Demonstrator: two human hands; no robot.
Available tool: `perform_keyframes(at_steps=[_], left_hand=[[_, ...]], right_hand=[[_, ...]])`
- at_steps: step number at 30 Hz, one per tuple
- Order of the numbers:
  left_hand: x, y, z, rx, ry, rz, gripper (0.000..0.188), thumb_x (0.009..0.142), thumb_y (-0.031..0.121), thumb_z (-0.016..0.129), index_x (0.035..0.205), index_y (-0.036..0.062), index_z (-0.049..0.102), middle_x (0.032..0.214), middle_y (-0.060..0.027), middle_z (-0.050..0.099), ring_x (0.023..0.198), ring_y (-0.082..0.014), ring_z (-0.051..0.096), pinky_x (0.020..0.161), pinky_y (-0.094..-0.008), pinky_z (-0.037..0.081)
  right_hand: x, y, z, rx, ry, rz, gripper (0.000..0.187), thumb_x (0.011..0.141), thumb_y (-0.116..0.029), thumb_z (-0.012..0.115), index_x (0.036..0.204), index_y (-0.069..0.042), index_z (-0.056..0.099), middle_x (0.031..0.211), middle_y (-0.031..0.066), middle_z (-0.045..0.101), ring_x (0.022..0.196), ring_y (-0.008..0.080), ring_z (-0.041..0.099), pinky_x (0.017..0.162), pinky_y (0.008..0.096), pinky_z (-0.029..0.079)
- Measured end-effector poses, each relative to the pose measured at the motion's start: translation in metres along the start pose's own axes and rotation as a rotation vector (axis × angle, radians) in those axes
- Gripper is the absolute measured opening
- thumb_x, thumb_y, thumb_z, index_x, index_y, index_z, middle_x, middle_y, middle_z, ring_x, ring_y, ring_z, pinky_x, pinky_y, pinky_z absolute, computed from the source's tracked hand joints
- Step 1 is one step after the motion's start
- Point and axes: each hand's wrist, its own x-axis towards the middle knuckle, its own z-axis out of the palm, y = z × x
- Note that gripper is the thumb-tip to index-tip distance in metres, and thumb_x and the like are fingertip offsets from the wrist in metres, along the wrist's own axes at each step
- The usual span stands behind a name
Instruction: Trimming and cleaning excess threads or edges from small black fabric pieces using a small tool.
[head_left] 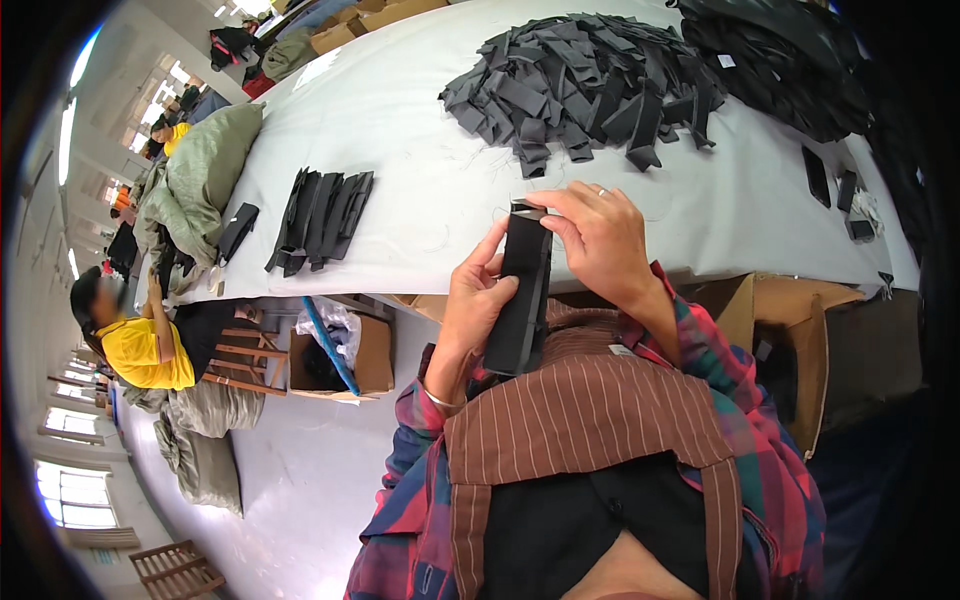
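Note:
In front of my body, at the table's near edge, I hold a bundle of long black fabric strips (521,310). My left hand (472,306) is closed around its left side, with the thumb pressed on the front. At the bundle's top end my right hand (600,238) pinches a corner between thumb and fingers. The upper end shows lighter edges there, and a few loose threads stick out. Farther off on the white table (410,130) lies a large heap of loose dark strips (590,85). Several folded black bundles (320,220) lie side by side to the left.
Black cloth (780,60) covers the far right, near a dark flat phone-like object (815,176). Cardboard boxes stand below the table at left (375,355) and right (800,300). A person in a yellow top (150,350) sits at left by greenish sacks (210,165).

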Motion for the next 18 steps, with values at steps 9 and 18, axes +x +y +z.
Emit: perform_keyframes(at_steps=[9,18], left_hand=[[-0.0023,-0.0061,-0.0046,0.037,-0.017,-0.003,0.072,0.078,-0.014,0.044,0.146,0.0075,0.035,0.102,-0.0053,0.064,0.078,-0.0059,0.058,0.069,-0.0208,0.049],[-0.0026,-0.0044,-0.0061,0.057,0.007,0.005,0.072,0.076,-0.014,0.044,0.145,0.0082,0.038,0.098,-0.0027,0.065,0.075,-0.0047,0.056,0.068,-0.0200,0.048]], right_hand=[[0.0034,0.0024,0.0003,-0.002,-0.023,-0.021,0.018,0.082,-0.012,0.063,0.099,-0.014,0.068,0.075,0.0026,0.060,0.072,0.0230,0.058,0.063,0.0348,0.038],[-0.0026,-0.0005,-0.0032,-0.044,-0.060,-0.002,0.017,0.081,-0.014,0.064,0.098,-0.016,0.067,0.072,0.0015,0.057,0.072,0.0221,0.057,0.063,0.0355,0.037]])
